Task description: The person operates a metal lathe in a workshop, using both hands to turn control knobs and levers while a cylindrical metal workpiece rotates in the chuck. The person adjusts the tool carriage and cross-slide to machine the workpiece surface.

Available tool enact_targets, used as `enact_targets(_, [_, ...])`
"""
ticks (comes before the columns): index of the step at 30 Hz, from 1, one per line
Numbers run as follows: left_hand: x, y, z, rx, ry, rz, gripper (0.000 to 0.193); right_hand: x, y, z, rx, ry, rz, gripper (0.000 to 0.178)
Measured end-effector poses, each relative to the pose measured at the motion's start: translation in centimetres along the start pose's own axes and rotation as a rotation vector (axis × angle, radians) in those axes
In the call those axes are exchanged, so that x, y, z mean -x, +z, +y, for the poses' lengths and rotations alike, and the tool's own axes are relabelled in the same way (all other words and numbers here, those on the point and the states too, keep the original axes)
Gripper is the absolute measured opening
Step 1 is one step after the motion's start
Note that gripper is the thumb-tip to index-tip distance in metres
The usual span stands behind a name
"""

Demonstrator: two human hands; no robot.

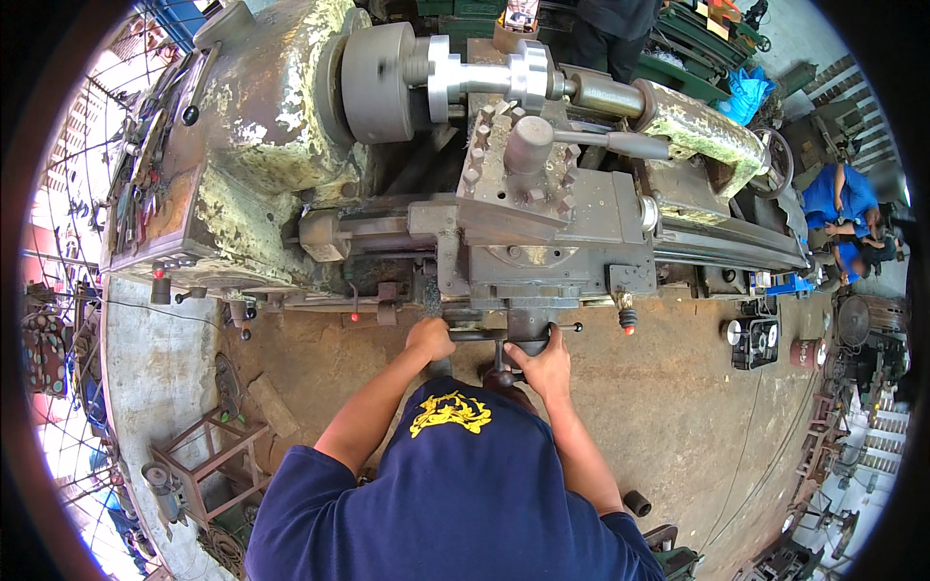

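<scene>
Behind the workpiece [484, 77] sits a can [514, 39], contents unclear; the left hand [429, 340] clasps a bar [477, 335], the half-open right hand [545, 368] touches a block [530, 324].

your shirt [436, 504] was navy with a yellow emblem [450, 414] | your handle bar [477, 336] was dark grey | headstock [276, 102] was patchy cream over brown-grey | chuck [387, 92] was matte grey | workpiece [484, 77] was bright silver | floor [668, 397] was mottled brown | bag [746, 95] was bright blue
</scene>
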State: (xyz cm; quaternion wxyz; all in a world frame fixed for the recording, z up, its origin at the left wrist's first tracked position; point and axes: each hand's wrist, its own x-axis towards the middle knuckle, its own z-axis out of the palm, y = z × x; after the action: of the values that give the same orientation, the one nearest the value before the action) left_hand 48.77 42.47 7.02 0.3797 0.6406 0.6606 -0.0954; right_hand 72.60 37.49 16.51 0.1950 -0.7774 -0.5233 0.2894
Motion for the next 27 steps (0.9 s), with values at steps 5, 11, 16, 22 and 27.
enact_targets(5, [0.0,-0.5,0.3,0.004,-0.022,-0.050,0.042,0.0,0.0,0.1,-0.009,0.000,-0.004,0.099])
enact_targets(11, [0.0,0.9,-0.4,0.003,0.046,0.069,0.043,0.1,-0.1,-0.1,-0.012,0.000,-0.005,0.098])
enact_targets(16, [-0.4,1.6,-3.4,0.116,0.204,0.128,0.050,0.2,-0.4,-0.2,-0.025,0.000,0.003,0.096])
enact_targets(22, [-0.8,2.4,-6.9,0.265,0.174,0.090,0.042,0.3,-0.4,-0.3,0.015,0.001,0.005,0.099])
enact_targets(27, [-2.0,3.8,-7.2,0.273,0.171,0.145,0.042,0.2,-0.5,-0.2,-0.004,0.028,-0.034,0.102])
